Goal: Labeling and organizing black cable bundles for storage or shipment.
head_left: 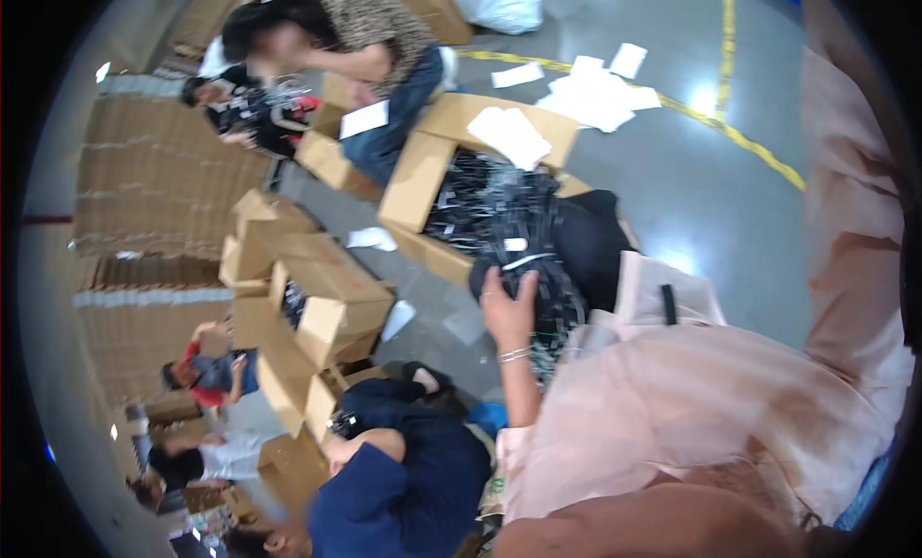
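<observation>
The left hand (509, 313) has its thumb and fingers parted in a V beside a bundle of thin black cables (555, 303); whether the fingertips press on the strands cannot be told. The right hand is out of view. A white band (528, 262) crosses the bundle, which lies close to the pink clothing (663, 395) of the wearer. For sound handling, thumb and fingers should probably meet around the strands near the band, keeping them aligned; a gentle draw would limit snagging. Beyond stands an open carton (419, 185) of tangled black cables (471, 207), with white papers (509, 137) on its far flap. Farther out, white sheets (597, 95) cover part of the floor.
</observation>
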The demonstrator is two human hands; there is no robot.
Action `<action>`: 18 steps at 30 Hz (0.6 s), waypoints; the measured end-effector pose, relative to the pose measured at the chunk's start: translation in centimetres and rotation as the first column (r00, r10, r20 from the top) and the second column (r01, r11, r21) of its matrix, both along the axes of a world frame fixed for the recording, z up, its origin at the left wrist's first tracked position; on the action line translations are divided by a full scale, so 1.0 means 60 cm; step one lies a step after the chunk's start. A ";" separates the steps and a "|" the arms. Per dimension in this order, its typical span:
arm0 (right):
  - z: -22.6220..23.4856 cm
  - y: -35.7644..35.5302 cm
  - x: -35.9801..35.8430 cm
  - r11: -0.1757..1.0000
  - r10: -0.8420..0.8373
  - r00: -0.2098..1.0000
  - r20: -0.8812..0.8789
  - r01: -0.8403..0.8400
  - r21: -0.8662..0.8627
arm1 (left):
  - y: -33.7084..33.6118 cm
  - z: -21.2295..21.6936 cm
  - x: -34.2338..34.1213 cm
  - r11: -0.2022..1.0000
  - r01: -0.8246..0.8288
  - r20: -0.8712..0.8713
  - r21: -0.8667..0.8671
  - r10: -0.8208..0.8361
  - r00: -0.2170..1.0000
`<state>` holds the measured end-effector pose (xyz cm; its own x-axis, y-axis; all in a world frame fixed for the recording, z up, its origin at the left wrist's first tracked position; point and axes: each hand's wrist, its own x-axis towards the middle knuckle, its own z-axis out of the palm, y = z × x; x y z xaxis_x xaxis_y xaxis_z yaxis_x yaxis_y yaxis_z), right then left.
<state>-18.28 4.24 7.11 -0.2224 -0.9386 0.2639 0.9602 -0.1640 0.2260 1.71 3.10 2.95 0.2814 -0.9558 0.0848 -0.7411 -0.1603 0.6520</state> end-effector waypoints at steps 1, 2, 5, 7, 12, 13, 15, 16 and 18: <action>0.013 0.010 -0.034 0.998 -0.065 0.994 -0.086 0.065 -0.007 | 0.003 0.017 -0.009 0.999 -0.023 -0.010 0.044 0.024 1.000; 0.030 0.001 -0.061 0.992 -0.122 0.979 -0.162 0.116 -0.045 | 0.001 0.012 -0.012 0.999 -0.029 0.055 0.015 0.028 0.998; 0.083 -0.017 -0.133 0.963 -0.258 0.897 -0.360 0.211 -0.164 | 0.000 0.015 0.008 0.997 -0.066 0.009 0.048 0.065 0.998; 0.118 -0.052 -0.139 0.933 -0.337 0.843 -0.420 0.237 -0.272 | 0.015 -0.001 0.016 0.999 -0.041 0.001 -0.006 0.041 0.999; 0.173 -0.074 -0.056 0.908 -0.367 0.777 -0.511 0.180 -0.379 | -0.008 0.014 -0.026 1.000 0.024 0.104 0.011 -0.025 0.994; 0.183 -0.091 -0.058 0.889 -0.402 0.749 -0.527 0.180 -0.421 | -0.026 0.021 -0.019 0.999 0.039 0.125 0.039 -0.043 0.991; 0.209 -0.123 -0.068 0.837 -0.492 0.675 -0.550 0.191 -0.513 | -0.039 0.023 0.016 0.974 0.047 -0.035 0.224 -0.041 0.999; 0.224 -0.142 -0.065 0.806 -0.533 0.644 -0.548 0.190 -0.561 | -0.059 0.024 0.053 0.962 0.014 -0.078 0.272 0.007 0.997; 0.256 -0.162 -0.087 0.739 -0.639 0.525 -0.563 0.213 -0.640 | -0.134 0.095 0.064 0.971 0.006 -0.038 0.240 0.003 0.999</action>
